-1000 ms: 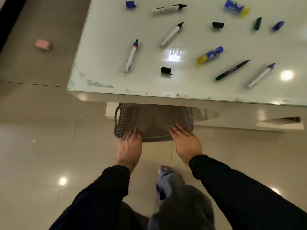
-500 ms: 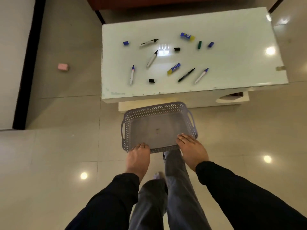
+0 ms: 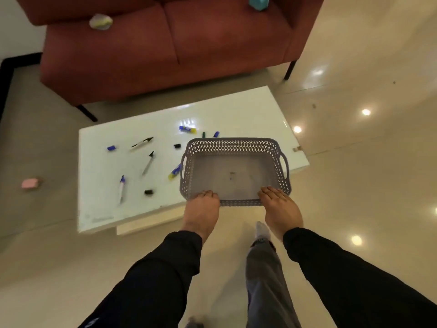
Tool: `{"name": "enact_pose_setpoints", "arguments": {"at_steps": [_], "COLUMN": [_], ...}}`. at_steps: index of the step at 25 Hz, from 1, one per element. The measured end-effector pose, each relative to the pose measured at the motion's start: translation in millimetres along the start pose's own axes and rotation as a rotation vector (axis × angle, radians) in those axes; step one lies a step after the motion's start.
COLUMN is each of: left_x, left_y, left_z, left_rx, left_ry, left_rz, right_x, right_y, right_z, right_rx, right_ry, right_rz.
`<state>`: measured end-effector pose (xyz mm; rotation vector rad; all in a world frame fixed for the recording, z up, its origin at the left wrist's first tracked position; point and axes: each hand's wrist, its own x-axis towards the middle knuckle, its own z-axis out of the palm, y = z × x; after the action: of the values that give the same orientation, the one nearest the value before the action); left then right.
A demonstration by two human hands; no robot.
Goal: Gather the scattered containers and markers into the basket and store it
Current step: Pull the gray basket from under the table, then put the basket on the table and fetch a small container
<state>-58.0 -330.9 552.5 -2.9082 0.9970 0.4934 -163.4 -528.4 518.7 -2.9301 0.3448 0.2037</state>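
I hold an empty grey perforated basket (image 3: 234, 144) in the air over the right part of the white glass table (image 3: 248, 114). My left hand (image 3: 201, 209) grips its near rim on the left, my right hand (image 3: 280, 208) grips the near rim on the right. Scattered on the table's left half lie several markers, such as a black-tipped one (image 3: 142, 142), another (image 3: 148, 162) and a blue-capped one (image 3: 121, 188). Two blue-and-yellow glue sticks (image 3: 187, 129) (image 3: 175, 172) and loose caps (image 3: 111, 148) (image 3: 148, 192) lie there too. The basket hides part of the table.
A red sofa (image 3: 165, 43) stands behind the table, with a crumpled object (image 3: 101, 21) and a teal box (image 3: 259, 1) on it. A pink block (image 3: 30, 183) lies on the tiled floor at the left. My legs stand below the basket.
The basket came out from under the table and rose to above the tabletop, both hands keeping hold of its near rim. The view pulled back and up, showing the sofa.
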Motion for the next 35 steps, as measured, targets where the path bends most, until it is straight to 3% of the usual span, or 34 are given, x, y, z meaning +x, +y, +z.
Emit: {"name": "enact_pose_setpoints", "arguments": {"at_steps": [7, 13, 18, 25, 30, 35], "left_x": [226, 331, 356, 355, 346, 286], "left_y": [102, 129, 129, 128, 118, 102], "left_z": [10, 65, 102, 118, 106, 62], "left_rx": [-0.036, -0.044, -0.048, -0.114, -0.119, -0.232], "left_ry": [-0.07, -0.157, -0.221, -0.178, -0.248, -0.151], "left_rz": [-0.052, -0.134, -0.128, -0.15, -0.166, -0.225], "right_x": [173, 265, 284, 288, 289, 258], "right_y": [191, 268, 286, 291, 285, 238], "right_z": [3, 71, 112, 120, 97, 34], "right_rx": [-0.031, -0.011, 0.052, 0.036, 0.024, 0.064], "right_ry": [-0.023, -0.072, -0.128, -0.164, -0.178, -0.217], "right_rz": [-0.021, -0.102, -0.111, -0.123, -0.101, -0.095]}}
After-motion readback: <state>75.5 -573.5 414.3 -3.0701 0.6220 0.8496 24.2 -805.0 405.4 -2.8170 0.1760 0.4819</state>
